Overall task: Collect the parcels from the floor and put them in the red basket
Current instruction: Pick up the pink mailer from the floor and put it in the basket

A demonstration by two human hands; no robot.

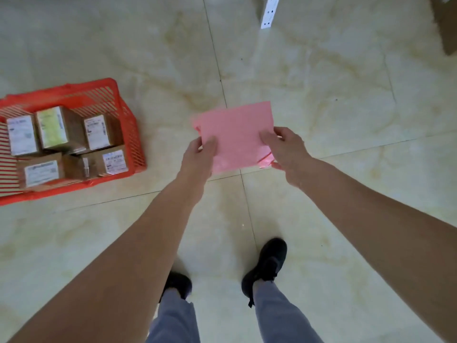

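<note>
A flat pink parcel (236, 134) is held above the tiled floor in front of me. My left hand (199, 158) grips its lower left edge and my right hand (288, 154) grips its right edge. The red basket (127, 112) stands on the floor to the left, apart from the parcel. Inside it lie several brown cardboard boxes (61, 127) with white labels.
A white perforated post (268, 12) rises at the top centre. A brown cardboard box (446, 23) sits at the top right corner. My feet in black shoes (265, 264) stand on the pale marbled floor (346, 120) below the parcel.
</note>
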